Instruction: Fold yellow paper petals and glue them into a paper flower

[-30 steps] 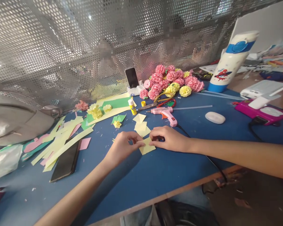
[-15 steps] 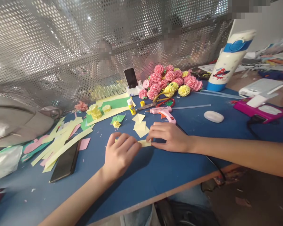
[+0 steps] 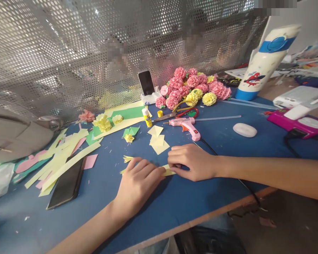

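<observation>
A yellow paper strip (image 3: 170, 170) lies low over the blue table between my two hands. My left hand (image 3: 137, 180) is closed over its left part, palm down, the fingertips hidden beneath. At the other end, my right hand (image 3: 192, 162) pinches the strip between thumb and fingers. Just beyond my left knuckles sits a small cut yellow paper piece (image 3: 127, 159). Pale yellow paper squares (image 3: 159, 144) lie past the gap between the hands. A pink glue gun (image 3: 187, 127) rests beyond my right hand. Left of the squares is a small yellow paper flower (image 3: 129, 138) by green paper.
Pink and yellow paper flowers (image 3: 193, 86) are heaped at the back beside a propped phone (image 3: 146, 83). Scissors (image 3: 172, 114) and a glue stick (image 3: 146, 117) lie before them. Paper strips (image 3: 66, 158) partly cover a dark phone (image 3: 66, 187) at left. A bottle (image 3: 267, 63) stands right.
Both hands have come slightly nearer with the strip, and my left hand lies flatter. More of the yellow paper beyond my left knuckles shows. The view has shifted a little.
</observation>
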### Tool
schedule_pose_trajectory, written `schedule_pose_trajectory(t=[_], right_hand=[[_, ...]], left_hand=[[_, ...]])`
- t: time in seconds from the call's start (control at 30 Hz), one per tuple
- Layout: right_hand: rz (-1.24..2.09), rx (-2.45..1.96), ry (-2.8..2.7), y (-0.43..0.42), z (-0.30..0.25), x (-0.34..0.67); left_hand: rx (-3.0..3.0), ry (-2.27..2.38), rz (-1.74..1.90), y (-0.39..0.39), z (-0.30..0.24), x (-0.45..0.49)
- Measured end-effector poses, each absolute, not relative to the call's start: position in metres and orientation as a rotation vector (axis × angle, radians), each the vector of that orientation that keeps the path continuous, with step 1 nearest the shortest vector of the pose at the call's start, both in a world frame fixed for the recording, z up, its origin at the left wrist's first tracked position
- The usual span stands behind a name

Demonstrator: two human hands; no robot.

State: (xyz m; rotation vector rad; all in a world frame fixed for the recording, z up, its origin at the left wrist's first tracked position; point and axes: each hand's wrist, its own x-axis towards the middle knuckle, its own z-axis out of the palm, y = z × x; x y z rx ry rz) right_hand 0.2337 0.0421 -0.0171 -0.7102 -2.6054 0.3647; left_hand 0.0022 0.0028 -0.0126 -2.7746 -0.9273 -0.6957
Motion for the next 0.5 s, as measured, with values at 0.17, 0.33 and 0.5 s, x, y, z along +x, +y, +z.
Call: schedule_pose_trajectory(t=[0.17, 0.33, 0.5], right_hand=[[0.462, -0.811, -2.595, 0.044, -0.018, 0.232], [0.561, -0.857, -2.578, 0.047, -0.019, 0.23], [0.586, -0.917, -2.555, 0.047, -0.017, 0.227]], left_hand=[[-2.686, -0.77, -0.653, -0.009, -0.012, 0.001], [-2.778, -0.682, -0.658, -0.017, -0.023, -0.002], [-2.796, -0.666, -0.581, -0.014, -0.025, -0.012]])
